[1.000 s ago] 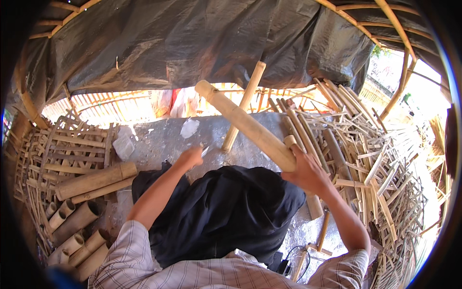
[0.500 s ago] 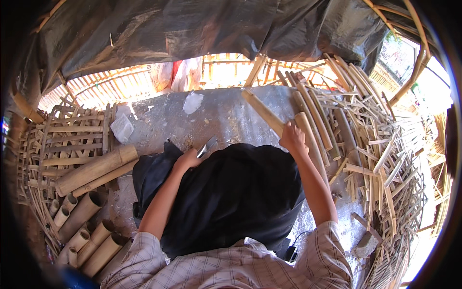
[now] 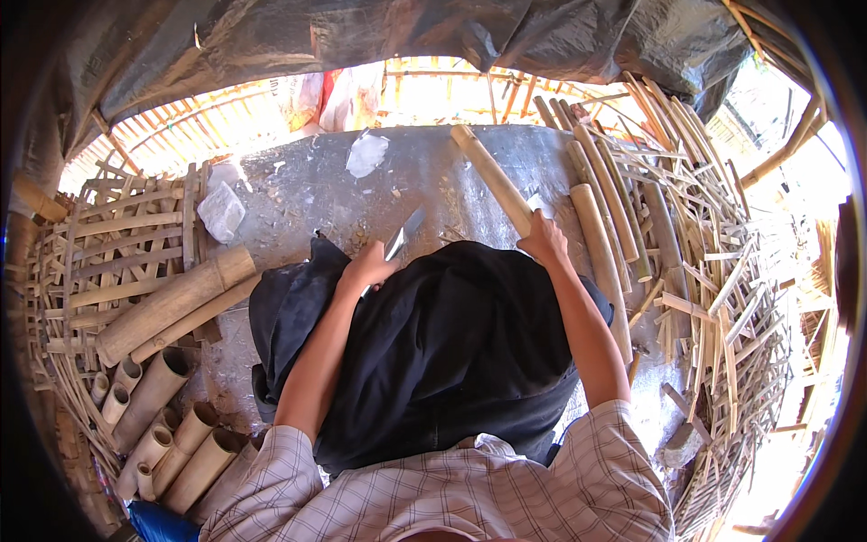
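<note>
My left hand (image 3: 368,266) is closed around a knife (image 3: 404,232), its blade slanting up and to the right above the black cloth (image 3: 433,361) over my lap. My right hand (image 3: 545,239) grips the near end of a bamboo pole (image 3: 492,176), which slopes away to the far left over the grey floor sheet. Knife and pole are apart. Just right of that hand lies another bamboo pole (image 3: 598,262), with several more poles beyond it.
Split bamboo strips (image 3: 731,298) are heaped along the right. On the left, thick bamboo tubes (image 3: 149,397) lie near a woven bamboo panel (image 3: 126,244) and a larger bamboo length (image 3: 176,303). A pale stone-like block (image 3: 220,213) sits on the grey sheet (image 3: 298,172). Black plastic sheeting (image 3: 361,36) hangs overhead.
My left hand has moved right and up with the knife, whose blade now shows more fully. The bamboo pole in my right hand has shifted slightly, and the whole view has tilted downward.
</note>
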`<control>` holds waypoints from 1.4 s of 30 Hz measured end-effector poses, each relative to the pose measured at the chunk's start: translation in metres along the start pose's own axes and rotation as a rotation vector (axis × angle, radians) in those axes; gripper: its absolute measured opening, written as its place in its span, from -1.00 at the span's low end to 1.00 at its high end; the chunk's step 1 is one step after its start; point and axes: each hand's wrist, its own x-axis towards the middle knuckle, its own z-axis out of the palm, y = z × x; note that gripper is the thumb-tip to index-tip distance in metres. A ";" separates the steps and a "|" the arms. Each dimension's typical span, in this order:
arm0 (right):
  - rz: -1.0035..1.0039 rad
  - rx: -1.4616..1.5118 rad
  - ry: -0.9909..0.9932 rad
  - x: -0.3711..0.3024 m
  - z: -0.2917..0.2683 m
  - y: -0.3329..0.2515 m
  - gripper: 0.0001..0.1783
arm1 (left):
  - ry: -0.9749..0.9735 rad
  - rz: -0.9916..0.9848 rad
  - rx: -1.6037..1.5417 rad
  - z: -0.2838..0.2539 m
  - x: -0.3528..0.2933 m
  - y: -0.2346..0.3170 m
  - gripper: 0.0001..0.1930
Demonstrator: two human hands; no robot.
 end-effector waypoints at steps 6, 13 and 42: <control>-0.070 0.037 0.051 -0.002 -0.004 -0.007 -0.28 | 0.031 0.063 -0.516 -0.002 0.004 0.011 -0.75; -0.228 -0.035 0.119 -0.010 -0.005 -0.023 -0.36 | 0.125 -0.006 -1.136 -0.007 0.006 0.005 -0.80; 0.005 0.660 0.213 -0.160 0.082 0.325 -0.49 | -0.183 -0.304 -1.572 0.003 0.027 -0.021 -0.80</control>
